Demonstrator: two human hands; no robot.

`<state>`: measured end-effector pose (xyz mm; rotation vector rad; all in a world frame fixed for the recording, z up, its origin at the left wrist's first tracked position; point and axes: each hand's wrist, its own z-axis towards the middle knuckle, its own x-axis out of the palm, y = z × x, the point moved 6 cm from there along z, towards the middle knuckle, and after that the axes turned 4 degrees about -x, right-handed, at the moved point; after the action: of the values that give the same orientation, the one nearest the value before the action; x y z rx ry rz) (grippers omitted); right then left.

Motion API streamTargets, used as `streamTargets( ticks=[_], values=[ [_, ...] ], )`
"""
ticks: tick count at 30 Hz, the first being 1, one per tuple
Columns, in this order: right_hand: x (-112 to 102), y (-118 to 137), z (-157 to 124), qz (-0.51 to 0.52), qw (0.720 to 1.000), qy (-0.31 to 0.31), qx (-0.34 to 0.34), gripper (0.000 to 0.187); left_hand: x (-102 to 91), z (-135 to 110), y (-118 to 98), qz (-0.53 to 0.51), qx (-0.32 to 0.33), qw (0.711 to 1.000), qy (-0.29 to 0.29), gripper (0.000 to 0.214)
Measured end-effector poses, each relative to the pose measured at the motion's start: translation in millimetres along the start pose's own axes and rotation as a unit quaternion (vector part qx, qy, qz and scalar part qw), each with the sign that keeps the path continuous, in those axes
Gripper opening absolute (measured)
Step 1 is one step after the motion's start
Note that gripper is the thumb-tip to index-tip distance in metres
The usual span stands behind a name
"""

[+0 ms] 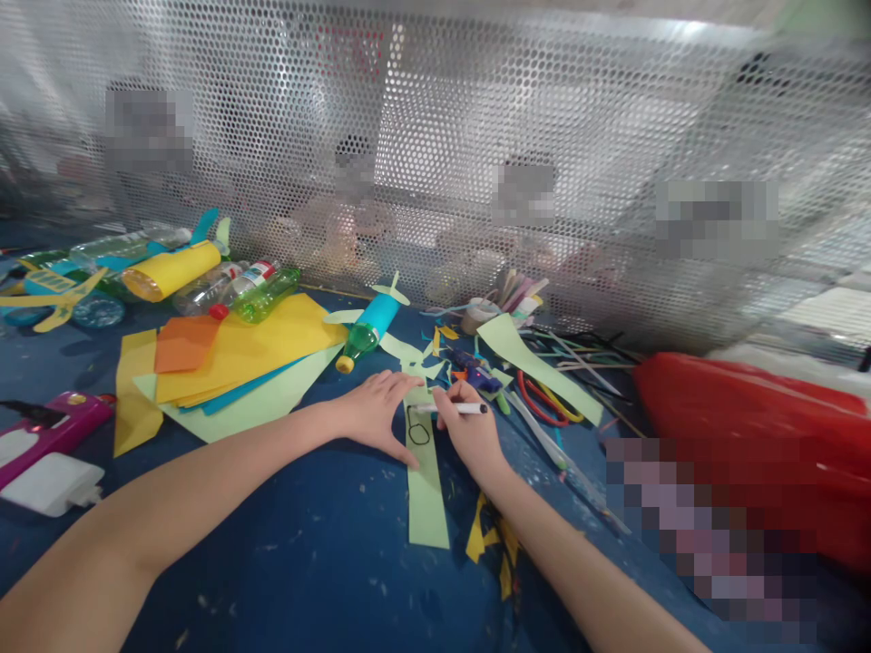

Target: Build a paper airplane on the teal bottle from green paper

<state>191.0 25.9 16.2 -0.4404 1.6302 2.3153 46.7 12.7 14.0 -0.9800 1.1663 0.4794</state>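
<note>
A strip of pale green paper (428, 508) lies on the blue table, with a black oval drawn on it. My right hand (469, 426) grips a white marker (457, 408), its tip on the paper just above the oval. Spread over the strip's left edge, my left hand (377, 413) presses the paper with thumb and fingertips. Beyond the hands lies a green bottle wrapped in blue paper (376, 319), with pale green fins and a yellow cap. A purple glue gun (476, 370) rests behind my right hand among paper scraps.
Stacked coloured paper (272, 349) lies at left, with several plastic bottles (269, 295) behind. A pink power strip (54, 435) and white charger (54, 483) sit near left. A red plastic bag (735, 426) lies right. A perforated metal screen (435, 118) stands behind the table.
</note>
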Motion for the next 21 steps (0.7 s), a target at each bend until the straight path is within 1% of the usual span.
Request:
streamTargets(
  ticks=[15,21],
  values=[
    [-2.4,0.6,-0.9,-0.001,1.0,-0.021,0.004,0.029,4.1,2.3,4.1,-0.001,0.006,1.0,-0.006,0.118],
    [-2.8,-0.3,-0.5,-0.007,1.0,-0.014,0.005,0.029,3.7,1.8,3.3,-0.001,0.006,1.0,-0.005,0.117]
  ],
)
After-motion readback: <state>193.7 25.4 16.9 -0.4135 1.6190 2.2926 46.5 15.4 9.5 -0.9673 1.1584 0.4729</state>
